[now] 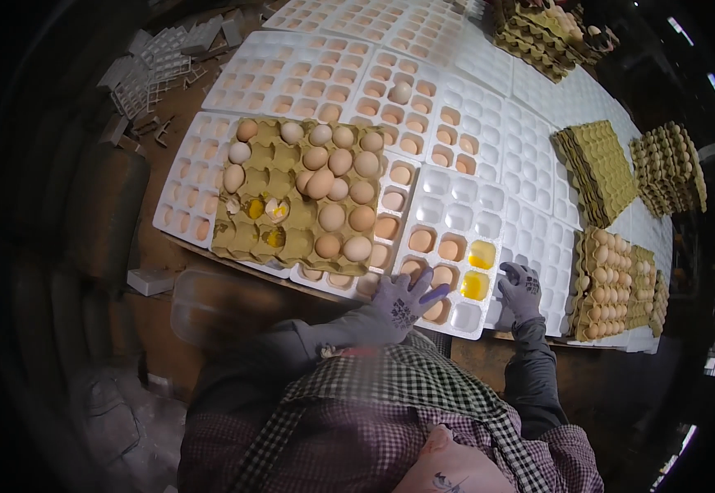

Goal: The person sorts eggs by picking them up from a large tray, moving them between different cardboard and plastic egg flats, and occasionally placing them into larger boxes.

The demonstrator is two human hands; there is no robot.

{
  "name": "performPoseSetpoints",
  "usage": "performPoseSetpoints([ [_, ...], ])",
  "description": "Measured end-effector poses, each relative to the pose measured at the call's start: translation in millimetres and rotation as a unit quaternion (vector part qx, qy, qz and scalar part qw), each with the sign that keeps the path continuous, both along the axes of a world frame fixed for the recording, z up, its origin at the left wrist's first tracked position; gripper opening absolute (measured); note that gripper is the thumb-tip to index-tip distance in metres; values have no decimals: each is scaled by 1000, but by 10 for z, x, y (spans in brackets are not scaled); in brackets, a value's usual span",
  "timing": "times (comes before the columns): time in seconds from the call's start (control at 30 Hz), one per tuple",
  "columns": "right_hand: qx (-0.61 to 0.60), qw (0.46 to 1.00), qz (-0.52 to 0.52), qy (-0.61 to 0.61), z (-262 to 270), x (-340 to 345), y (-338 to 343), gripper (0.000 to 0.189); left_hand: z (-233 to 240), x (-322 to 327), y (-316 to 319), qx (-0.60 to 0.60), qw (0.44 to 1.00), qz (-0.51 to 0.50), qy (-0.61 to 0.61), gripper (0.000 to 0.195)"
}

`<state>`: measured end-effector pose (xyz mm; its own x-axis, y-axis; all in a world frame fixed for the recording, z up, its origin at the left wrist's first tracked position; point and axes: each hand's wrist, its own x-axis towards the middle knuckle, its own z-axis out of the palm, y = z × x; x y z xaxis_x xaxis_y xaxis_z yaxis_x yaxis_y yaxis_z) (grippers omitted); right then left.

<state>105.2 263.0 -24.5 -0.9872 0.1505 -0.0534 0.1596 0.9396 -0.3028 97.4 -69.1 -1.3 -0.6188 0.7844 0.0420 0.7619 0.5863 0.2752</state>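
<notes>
My left hand (402, 305), in a grey knit glove with purple fingertips, lies with spread fingers over the lower left of a white foam egg tray (431, 222). Brown eggs sit in several of its lower cells. Two right-hand cells hold spilled yolk (474, 285) and clear liquid. Just off that tray's right edge is my right hand (521, 293), gloved too, its fingers bent and apart with nothing visible between them. To the left, a pulp egg tray (299, 240) carries loose eggs, one egg (320, 184) resting atop others, plus broken shell (276, 211) and yolk (255, 208).
More foam trays (530, 154) cover the table, many cells holding eggs. Stacked pulp trays (598, 172) and egg-filled pulp trays (604, 283) stand at right; another stack (533, 40) is at the back. Foam scraps (160, 58) litter the floor left. A translucent plastic bin (209, 308) sits below the table edge.
</notes>
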Motion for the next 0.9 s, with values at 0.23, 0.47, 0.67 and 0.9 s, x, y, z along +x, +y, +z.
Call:
performPoseSetpoints([
  [0.23,116,987,110,18,-159,-59,-88,27,-330,-47,377,-224,974,4,29,77],
  [0.47,48,997,51,28,298,-339,-371,63,-145,-160,-40,86,990,37,-107,66],
  [0.67,-218,964,128,86,474,-2491,-1736,70,336,-123,-578,230,955,110,-154,52],
  [0.9,-59,994,88,-16,-47,-3998,-2189,50,401,-197,-1542,311,887,262,-219,52],
])
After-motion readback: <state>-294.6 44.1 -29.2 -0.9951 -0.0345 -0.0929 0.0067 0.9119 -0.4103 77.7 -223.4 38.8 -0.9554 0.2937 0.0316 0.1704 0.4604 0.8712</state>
